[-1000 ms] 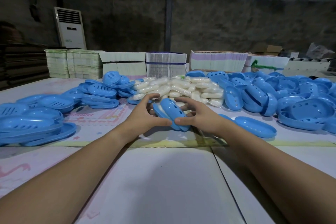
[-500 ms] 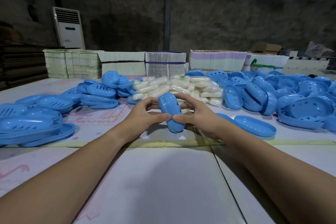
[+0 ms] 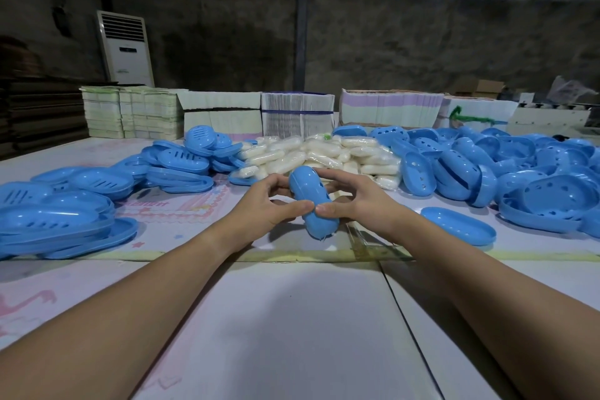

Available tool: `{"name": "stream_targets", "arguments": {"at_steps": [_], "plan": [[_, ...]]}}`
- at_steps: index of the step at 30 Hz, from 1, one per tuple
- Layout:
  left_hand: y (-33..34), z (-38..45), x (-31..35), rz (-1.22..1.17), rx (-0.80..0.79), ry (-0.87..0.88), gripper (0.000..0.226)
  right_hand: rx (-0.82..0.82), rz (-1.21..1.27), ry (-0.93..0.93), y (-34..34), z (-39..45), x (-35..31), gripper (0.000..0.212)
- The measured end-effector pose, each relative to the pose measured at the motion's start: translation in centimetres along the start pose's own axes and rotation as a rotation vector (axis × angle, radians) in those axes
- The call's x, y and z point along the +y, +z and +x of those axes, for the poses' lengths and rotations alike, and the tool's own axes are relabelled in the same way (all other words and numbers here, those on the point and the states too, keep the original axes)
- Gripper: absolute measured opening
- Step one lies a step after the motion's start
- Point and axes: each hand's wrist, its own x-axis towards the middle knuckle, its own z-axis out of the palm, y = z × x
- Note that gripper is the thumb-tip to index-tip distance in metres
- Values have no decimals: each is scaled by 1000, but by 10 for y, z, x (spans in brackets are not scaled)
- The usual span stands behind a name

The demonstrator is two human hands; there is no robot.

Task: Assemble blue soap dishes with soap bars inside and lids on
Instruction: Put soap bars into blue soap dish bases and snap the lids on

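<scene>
A closed blue soap dish (image 3: 311, 201) is held above the table, its long axis pointing away from me. My left hand (image 3: 266, 204) grips its left side and my right hand (image 3: 354, 201) grips its right side, thumbs meeting on top. Behind it lies a pile of white wrapped soap bars (image 3: 311, 156). Blue slotted lids (image 3: 181, 166) are heaped at the left. Blue dish bases (image 3: 487, 169) with holes are heaped at the right. What is inside the held dish is hidden.
One blue dish part (image 3: 457, 229) lies alone at the right of my hands. Stacks of flat cartons (image 3: 298, 114) line the table's far edge. A white floor air conditioner (image 3: 126, 49) stands behind. The table (image 3: 292, 318) is bare in front of me.
The two halves that were apart and tilted a second ago are now pressed together into one closed dish. Both hands lifted it slightly and turned it lengthwise.
</scene>
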Motion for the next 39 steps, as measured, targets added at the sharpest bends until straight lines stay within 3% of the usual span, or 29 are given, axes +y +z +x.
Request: {"name": "stream_targets", "arguments": {"at_steps": [14,20,31,39], "plan": [[0,2,1,-76,20,53,48,14,58,17,2,0,-1,64],[2,6,0,-317,35,-16,66,15,85,8,5,2,-3,64],[5,8,-6,-316,47,-74,66,-85,304,136,6,5,10,56],[7,4,-3,-406,-93,-186,66,-8,303,75,10,7,12,62]]}}
